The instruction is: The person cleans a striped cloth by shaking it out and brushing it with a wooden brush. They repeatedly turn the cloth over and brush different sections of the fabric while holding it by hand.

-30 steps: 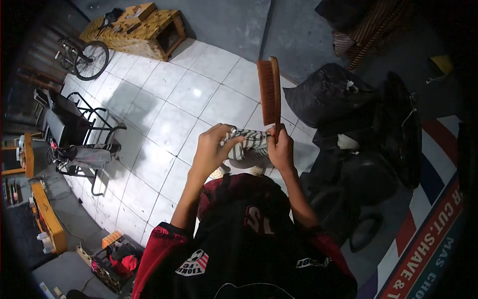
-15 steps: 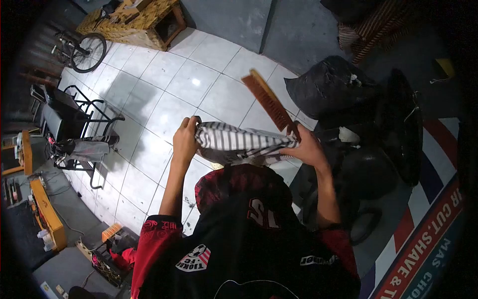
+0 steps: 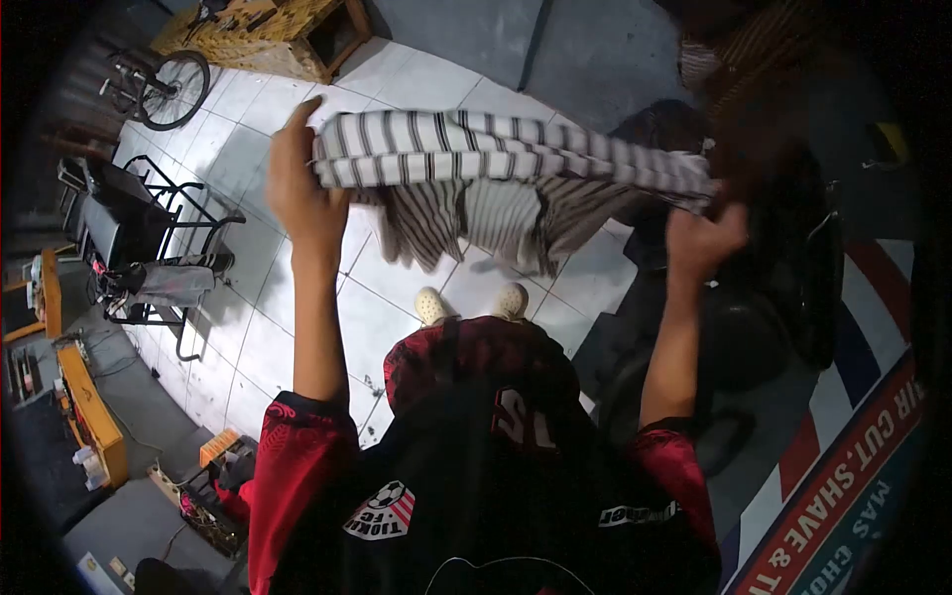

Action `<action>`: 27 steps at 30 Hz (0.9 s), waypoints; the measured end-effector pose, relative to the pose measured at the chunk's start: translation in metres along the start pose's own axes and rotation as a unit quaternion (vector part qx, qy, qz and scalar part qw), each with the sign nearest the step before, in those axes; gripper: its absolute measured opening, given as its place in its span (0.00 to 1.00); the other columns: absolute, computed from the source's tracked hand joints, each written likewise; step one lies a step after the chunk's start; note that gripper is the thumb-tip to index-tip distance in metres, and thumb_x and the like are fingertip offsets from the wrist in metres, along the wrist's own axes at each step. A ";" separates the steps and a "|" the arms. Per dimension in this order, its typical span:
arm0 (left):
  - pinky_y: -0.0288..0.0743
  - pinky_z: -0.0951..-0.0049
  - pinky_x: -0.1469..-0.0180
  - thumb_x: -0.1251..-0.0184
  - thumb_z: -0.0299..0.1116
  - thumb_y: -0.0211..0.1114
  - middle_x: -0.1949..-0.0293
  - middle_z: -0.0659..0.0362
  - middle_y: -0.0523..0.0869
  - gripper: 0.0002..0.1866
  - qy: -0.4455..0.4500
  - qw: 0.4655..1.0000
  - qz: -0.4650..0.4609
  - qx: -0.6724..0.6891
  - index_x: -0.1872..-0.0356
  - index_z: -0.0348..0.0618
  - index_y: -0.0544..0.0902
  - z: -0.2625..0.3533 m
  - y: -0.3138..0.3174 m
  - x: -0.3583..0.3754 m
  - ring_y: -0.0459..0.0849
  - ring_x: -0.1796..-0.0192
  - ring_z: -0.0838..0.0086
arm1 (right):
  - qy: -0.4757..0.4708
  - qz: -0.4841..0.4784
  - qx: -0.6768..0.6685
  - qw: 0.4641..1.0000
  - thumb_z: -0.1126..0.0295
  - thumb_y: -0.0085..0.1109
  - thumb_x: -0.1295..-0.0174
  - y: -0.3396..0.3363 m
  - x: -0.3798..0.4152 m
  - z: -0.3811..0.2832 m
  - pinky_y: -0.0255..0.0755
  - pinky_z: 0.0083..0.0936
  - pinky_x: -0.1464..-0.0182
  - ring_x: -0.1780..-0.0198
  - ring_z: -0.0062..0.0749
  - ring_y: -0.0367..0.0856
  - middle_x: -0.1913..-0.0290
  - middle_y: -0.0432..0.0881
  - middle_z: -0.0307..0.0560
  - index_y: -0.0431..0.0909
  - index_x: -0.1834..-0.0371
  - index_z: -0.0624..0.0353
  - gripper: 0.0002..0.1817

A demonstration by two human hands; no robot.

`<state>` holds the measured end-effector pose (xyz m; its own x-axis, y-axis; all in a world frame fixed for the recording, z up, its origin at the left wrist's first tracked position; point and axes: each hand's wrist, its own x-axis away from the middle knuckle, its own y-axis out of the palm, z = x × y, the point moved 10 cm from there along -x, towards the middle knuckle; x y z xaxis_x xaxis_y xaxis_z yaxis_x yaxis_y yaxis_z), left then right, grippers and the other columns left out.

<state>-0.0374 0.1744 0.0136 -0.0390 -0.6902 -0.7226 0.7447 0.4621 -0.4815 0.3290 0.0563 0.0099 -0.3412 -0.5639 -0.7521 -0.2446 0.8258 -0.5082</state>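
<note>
Your hands are spread wide, the cloth (image 3: 496,149) stretched between them and hanging across the middle. Below it the tiled floor (image 3: 288,297) lies open to your left (up to the black cart (image 3: 129,233)). On your right the barber chair (image 3: 754,317) stands close, crowding that hand.

A banner (image 3: 843,466) with red, white and blue stripes at the lower right read "CUT, SHAVE &" in white letters on its red band, with "MAS" partly legible on the teal band below. The person's black and red jersey (image 3: 476,496) bore a football crest (image 3: 382,509) lettered "TIONKO FC", seen upside down.
</note>
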 end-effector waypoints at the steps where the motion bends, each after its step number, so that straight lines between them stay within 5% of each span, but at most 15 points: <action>1: 0.72 0.72 0.65 0.58 0.22 0.63 0.68 0.53 0.78 0.24 0.009 0.999 0.040 0.036 0.53 0.39 0.75 0.004 -0.010 0.011 0.78 0.67 0.67 | -0.020 0.043 0.006 0.999 0.76 0.60 0.54 -0.014 0.001 -0.006 0.72 0.29 0.64 0.64 0.36 0.79 0.65 0.79 0.53 0.74 0.66 0.66 0.11; 3: 0.73 0.76 0.64 0.55 0.21 0.63 0.64 0.51 0.81 0.21 0.081 0.992 0.078 0.064 0.54 0.32 0.74 0.002 -0.009 0.051 0.80 0.67 0.72 | -0.043 0.099 0.009 0.994 0.74 0.62 0.54 -0.029 0.010 -0.015 0.72 0.30 0.64 0.65 0.37 0.80 0.65 0.80 0.53 0.74 0.65 0.68 0.13; 6: 0.73 0.63 0.52 0.65 0.12 0.53 0.57 0.48 0.80 0.29 -0.051 0.961 -0.258 0.084 0.52 0.40 0.76 -0.058 0.079 0.171 0.77 0.54 0.53 | 0.058 0.005 -0.008 0.998 0.76 0.57 0.53 0.007 0.092 0.029 0.70 0.31 0.58 0.64 0.40 0.80 0.69 0.81 0.55 0.78 0.69 0.71 0.09; 7: 0.74 0.61 0.54 0.58 0.14 0.52 0.58 0.47 0.81 0.27 -0.056 0.923 -0.370 0.093 0.51 0.44 0.77 -0.074 0.105 0.223 0.78 0.55 0.52 | 0.190 -0.164 -0.034 0.968 0.75 0.58 0.56 0.051 0.162 0.085 0.69 0.34 0.58 0.63 0.47 0.78 0.68 0.79 0.60 0.77 0.67 0.69 0.12; 8: 0.76 0.58 0.59 0.48 0.21 0.51 0.62 0.47 0.82 0.21 -0.130 0.833 -0.537 -0.028 0.51 0.50 0.77 -0.132 0.126 0.328 0.80 0.60 0.52 | 0.237 -0.383 0.037 0.892 0.77 0.56 0.59 0.090 0.237 0.118 0.69 0.35 0.59 0.61 0.51 0.77 0.68 0.76 0.64 0.75 0.67 0.68 0.13; 10: 0.76 0.54 0.65 0.41 0.30 0.50 0.70 0.47 0.82 0.17 0.181 0.602 -0.776 -0.060 0.52 0.53 0.77 -0.139 0.120 0.468 0.81 0.66 0.50 | 0.240 -0.583 0.055 0.774 0.76 0.55 0.58 0.103 0.340 0.149 0.69 0.37 0.58 0.59 0.55 0.75 0.64 0.75 0.65 0.75 0.66 0.64 0.13; 13: 0.75 0.53 0.68 0.42 0.36 0.53 0.73 0.46 0.82 0.12 0.046 0.636 -0.768 -0.060 0.59 0.50 0.80 -0.114 0.112 0.381 0.81 0.67 0.51 | 0.219 -0.731 0.048 0.645 0.73 0.53 0.58 0.113 0.376 0.145 0.70 0.40 0.57 0.57 0.57 0.75 0.61 0.76 0.64 0.77 0.66 0.59 0.13; 14: 0.74 0.52 0.69 0.45 0.37 0.56 0.74 0.44 0.81 0.11 -0.041 0.733 -0.670 -0.111 0.69 0.43 0.82 -0.170 0.125 0.388 0.81 0.68 0.50 | 0.174 -0.664 0.046 0.726 0.73 0.50 0.54 0.118 0.344 0.144 0.69 0.41 0.63 0.64 0.55 0.77 0.69 0.77 0.64 0.77 0.70 0.65 0.09; 15: 0.74 0.53 0.68 0.47 0.34 0.56 0.74 0.43 0.80 0.10 -0.137 0.827 -0.545 0.003 0.76 0.38 0.81 -0.158 0.118 0.324 0.81 0.67 0.49 | 0.194 -0.623 0.030 0.757 0.73 0.50 0.53 0.123 0.306 0.138 0.69 0.42 0.63 0.63 0.55 0.77 0.68 0.77 0.63 0.76 0.70 0.66 0.10; 17: 0.74 0.56 0.62 0.51 0.28 0.58 0.71 0.45 0.81 0.07 -0.223 0.823 -0.498 -0.160 0.71 0.40 0.82 -0.142 0.112 0.234 0.81 0.65 0.50 | 0.194 -0.488 0.044 0.850 0.73 0.53 0.54 0.124 0.213 0.117 0.69 0.41 0.65 0.67 0.52 0.78 0.72 0.76 0.62 0.73 0.71 0.66 0.08; 19: 0.75 0.62 0.59 0.55 0.22 0.58 0.63 0.50 0.82 0.22 -0.157 0.922 -0.327 -0.138 0.53 0.47 0.79 -0.099 0.094 0.137 0.81 0.61 0.54 | 0.193 -0.364 0.040 0.910 0.75 0.56 0.55 0.120 0.142 0.105 0.69 0.39 0.66 0.71 0.42 0.78 0.75 0.75 0.61 0.71 0.74 0.67 0.07; 23: 0.73 0.71 0.62 0.53 0.22 0.58 0.66 0.51 0.82 0.23 -0.046 0.996 -0.074 -0.024 0.51 0.43 0.76 -0.009 0.016 0.025 0.80 0.68 0.65 | 0.111 -0.055 -0.068 0.990 0.80 0.50 0.53 0.028 0.030 0.031 0.69 0.28 0.58 0.63 0.32 0.77 0.65 0.80 0.53 0.77 0.61 0.69 0.14; 24: 0.72 0.73 0.64 0.52 0.23 0.59 0.66 0.52 0.82 0.22 0.012 0.999 -0.019 -0.023 0.51 0.40 0.76 0.013 -0.002 0.016 0.79 0.70 0.68 | 0.083 0.004 -0.103 0.991 0.80 0.51 0.53 0.013 0.028 0.019 0.70 0.29 0.56 0.62 0.34 0.78 0.63 0.80 0.53 0.77 0.61 0.69 0.14; 25: 0.73 0.73 0.65 0.52 0.27 0.63 0.66 0.52 0.83 0.22 -0.057 0.998 -0.032 0.019 0.51 0.37 0.75 0.014 -0.007 0.018 0.80 0.70 0.71 | 0.051 0.060 -0.134 0.988 0.80 0.52 0.52 -0.002 0.027 0.006 0.70 0.29 0.55 0.60 0.35 0.78 0.62 0.80 0.52 0.77 0.60 0.69 0.14; 27: 0.75 0.62 0.63 0.54 0.22 0.59 0.60 0.49 0.82 0.24 -0.042 0.999 -0.014 0.014 0.49 0.37 0.74 0.004 0.002 0.049 0.82 0.68 0.58 | 0.044 0.108 -0.152 0.981 0.76 0.58 0.54 -0.002 0.055 0.020 0.72 0.32 0.54 0.60 0.44 0.79 0.61 0.80 0.52 0.77 0.62 0.67 0.14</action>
<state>-0.0356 0.1390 -0.0209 -0.0053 -0.7473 -0.6644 0.7624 0.4269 -0.4863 0.3285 0.0235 -0.0385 -0.4890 -0.3857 -0.7824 -0.4129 0.8924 -0.1818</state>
